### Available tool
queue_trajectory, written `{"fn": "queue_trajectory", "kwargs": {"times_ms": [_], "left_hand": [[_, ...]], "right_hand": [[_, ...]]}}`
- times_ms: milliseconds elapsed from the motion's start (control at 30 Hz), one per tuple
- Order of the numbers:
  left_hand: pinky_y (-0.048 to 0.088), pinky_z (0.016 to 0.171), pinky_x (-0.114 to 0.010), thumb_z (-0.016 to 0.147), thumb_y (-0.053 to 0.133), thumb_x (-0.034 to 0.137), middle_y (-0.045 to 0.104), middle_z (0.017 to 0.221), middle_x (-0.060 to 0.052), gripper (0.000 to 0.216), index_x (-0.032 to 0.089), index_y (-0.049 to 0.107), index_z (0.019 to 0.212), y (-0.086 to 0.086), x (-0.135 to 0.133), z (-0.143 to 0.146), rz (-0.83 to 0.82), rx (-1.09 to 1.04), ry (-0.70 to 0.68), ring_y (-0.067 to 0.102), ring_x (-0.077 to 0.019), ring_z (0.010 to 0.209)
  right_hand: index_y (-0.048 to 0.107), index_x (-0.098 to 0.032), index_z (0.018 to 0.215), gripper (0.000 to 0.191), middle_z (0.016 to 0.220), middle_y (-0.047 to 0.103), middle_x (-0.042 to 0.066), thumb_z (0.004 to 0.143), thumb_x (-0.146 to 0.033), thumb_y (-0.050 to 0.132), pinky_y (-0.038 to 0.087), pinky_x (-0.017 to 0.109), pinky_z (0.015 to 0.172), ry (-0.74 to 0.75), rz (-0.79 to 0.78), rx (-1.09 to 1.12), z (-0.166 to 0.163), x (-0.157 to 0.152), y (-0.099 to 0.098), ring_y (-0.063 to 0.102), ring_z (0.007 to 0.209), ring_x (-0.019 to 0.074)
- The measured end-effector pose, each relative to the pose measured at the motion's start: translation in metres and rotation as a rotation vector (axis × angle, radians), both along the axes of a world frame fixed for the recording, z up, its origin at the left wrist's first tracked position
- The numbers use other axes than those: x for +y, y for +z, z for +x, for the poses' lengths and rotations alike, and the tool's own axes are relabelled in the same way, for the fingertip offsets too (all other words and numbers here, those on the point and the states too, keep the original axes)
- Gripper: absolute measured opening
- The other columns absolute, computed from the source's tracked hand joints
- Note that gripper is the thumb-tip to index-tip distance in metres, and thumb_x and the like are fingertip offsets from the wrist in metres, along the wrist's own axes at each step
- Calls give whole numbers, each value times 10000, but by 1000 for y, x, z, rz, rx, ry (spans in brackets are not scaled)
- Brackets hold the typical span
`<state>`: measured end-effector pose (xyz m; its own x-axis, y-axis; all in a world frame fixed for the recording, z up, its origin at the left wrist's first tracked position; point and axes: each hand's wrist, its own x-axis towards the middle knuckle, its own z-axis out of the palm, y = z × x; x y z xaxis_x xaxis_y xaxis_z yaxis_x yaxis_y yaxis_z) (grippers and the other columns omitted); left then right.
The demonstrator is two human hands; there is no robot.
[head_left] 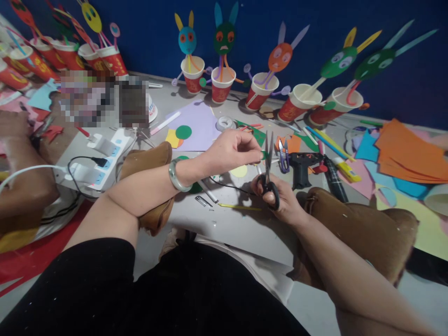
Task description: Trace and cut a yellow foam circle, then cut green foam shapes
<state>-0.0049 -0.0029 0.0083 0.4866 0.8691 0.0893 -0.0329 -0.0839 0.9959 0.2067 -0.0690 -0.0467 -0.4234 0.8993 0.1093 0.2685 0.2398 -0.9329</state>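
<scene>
My left hand, with a pale bangle on its wrist, pinches a small piece of green paper between thumb and fingertips. Close by, my right hand has its fingers in the black handles of a pair of scissors. The blades point upward and lie right beside the green paper; whether they touch it I cannot tell. Behind the scissors lie purple-handled snips and a black glue gun. A yellow stick and a nail clipper rest on the table below my hands.
Red paper cups with paper rabbit figures line the back by a blue wall. Orange sheets are stacked at right. A power strip with cables sits left, near a co-worker's arm. Brown cushions lie under my forearms.
</scene>
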Motion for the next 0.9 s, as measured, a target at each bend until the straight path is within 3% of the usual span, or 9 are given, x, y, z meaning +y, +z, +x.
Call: {"fn": "queue_trajectory", "kwargs": {"times_ms": [233, 467, 733, 900], "left_hand": [[460, 633, -217, 783, 733, 108, 644, 624, 27, 137, 147, 671, 668, 11, 12, -13, 118, 125, -17, 553, -56, 609], [510, 655, -222, 812, 781, 117, 693, 648, -24, 168, 125, 685, 675, 13, 34, -32, 17, 243, -30, 637, -72, 629], [576, 705, -216, 957, 702, 337, 777, 806, -57, 251, 140, 758, 813, 5, 25, -17, -161, 91, -148, 713, -83, 696], [564, 701, -206, 893, 789, 343, 747, 778, -30, 250, 151, 704, 756, 6, 17, -14, -70, 20, -129, 683, -70, 699]], "right_hand": [[528, -230, 680, 732, 656, 550, 26, 776, -950, 621, 366, 336, 610, -37, -16, -35, 0, 1, -4, 475, 655, 187], [534, -239, 682, 668, 651, 529, 22, 801, -879, 683, 385, 353, 626, -74, -2, 20, 0, 1, -10, 502, 684, 207], [528, -241, 689, 675, 655, 541, 27, 818, -895, 639, 407, 368, 632, -47, -15, -7, 1, 2, -4, 515, 683, 215], [529, -235, 676, 725, 649, 544, 21, 779, -946, 622, 391, 358, 623, -50, -19, -32, -1, 2, -3, 496, 655, 197]]}}
